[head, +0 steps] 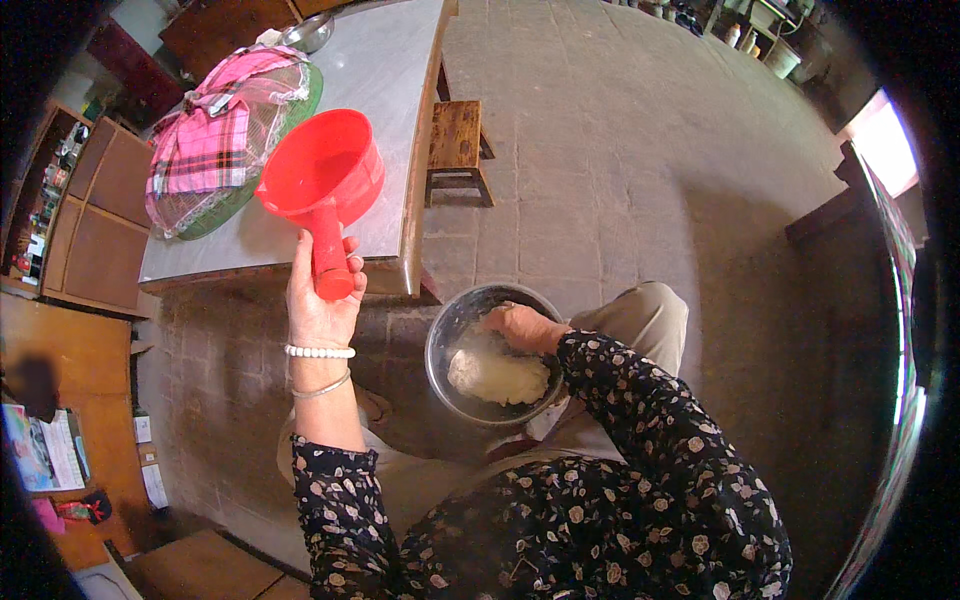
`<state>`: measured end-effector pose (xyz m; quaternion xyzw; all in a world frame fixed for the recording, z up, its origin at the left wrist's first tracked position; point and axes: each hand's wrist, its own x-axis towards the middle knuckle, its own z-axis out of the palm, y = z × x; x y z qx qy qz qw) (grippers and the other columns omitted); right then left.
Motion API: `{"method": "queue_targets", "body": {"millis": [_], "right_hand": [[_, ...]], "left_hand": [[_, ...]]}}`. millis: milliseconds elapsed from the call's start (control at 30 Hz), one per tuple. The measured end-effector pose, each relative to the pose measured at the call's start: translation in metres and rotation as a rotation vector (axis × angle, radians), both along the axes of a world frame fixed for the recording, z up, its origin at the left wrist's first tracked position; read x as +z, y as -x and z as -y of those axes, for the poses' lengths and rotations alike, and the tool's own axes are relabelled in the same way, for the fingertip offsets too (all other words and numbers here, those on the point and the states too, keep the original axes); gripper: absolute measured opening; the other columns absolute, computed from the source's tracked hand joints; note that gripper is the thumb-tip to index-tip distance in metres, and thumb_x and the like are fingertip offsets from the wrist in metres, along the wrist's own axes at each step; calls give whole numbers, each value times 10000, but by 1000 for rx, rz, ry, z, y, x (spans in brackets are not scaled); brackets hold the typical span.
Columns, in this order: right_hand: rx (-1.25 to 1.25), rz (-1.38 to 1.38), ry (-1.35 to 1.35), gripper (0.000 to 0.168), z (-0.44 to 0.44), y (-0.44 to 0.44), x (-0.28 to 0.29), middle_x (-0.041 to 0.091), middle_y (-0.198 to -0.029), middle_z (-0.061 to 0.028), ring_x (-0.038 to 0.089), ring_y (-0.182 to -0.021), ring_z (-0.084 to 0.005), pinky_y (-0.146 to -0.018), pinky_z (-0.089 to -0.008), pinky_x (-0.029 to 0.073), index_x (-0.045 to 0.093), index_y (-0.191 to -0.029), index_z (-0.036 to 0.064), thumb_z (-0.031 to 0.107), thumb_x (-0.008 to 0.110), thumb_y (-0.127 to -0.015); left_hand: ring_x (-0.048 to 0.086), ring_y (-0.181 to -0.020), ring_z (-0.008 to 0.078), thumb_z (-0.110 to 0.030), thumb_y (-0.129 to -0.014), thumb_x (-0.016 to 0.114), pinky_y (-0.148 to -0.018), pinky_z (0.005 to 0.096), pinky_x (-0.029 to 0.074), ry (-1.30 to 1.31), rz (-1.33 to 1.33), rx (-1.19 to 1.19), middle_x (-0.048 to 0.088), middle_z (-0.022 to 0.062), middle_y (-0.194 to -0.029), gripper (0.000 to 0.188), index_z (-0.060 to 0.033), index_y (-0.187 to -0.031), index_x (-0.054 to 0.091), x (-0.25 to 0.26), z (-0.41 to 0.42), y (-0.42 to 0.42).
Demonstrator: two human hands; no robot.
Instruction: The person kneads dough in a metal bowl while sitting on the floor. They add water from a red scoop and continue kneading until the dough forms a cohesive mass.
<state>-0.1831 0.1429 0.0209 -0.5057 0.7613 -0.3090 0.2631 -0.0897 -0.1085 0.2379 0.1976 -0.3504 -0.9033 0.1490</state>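
My left hand (322,300) grips the handle of a red plastic water dipper (360,180), raised beside the table corner. The dipper tilts so that its inside faces up towards me. Between my knees stands a round metal basin (437,379) with a pale heap of flour or dough (499,375) in it. Inside the basin, near its far right wall, is my right hand (523,328), fingers curled downward and blurred. What those fingers hold, if anything, is hidden.
Left of the basin stands a grey-topped table (375,67). On it are a mesh food cover (259,161) draped with a pink checked cloth (202,142) and a steel bowl (309,34). A wooden stool (455,139) stands by its right side. Wooden cabinets (101,214) line the left.
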Motion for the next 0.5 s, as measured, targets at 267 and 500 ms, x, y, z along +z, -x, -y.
{"method": "queue_targets", "body": {"millis": [267,500], "right_hand": [[151,-430,-49,281,1,-16,-30,610,-902,-130,591,-702,-319,-643,-374,481,584,-1009,90,77,502,-741],[283,-330,-217,248,4,-3,-39,604,-921,-170,614,-762,-319,-658,-397,493,580,-984,77,115,501,-753]], "left_hand": [[600,-757,172,-412,-877,508,-650,301,514,-93,-9,129,622,89,-885,412,-36,-1038,562,-31,-6,-41],[577,-721,113,-258,-842,570,-585,259,474,391,636,177,603,27,-796,200,-85,-940,571,-165,-49,-69]]}}
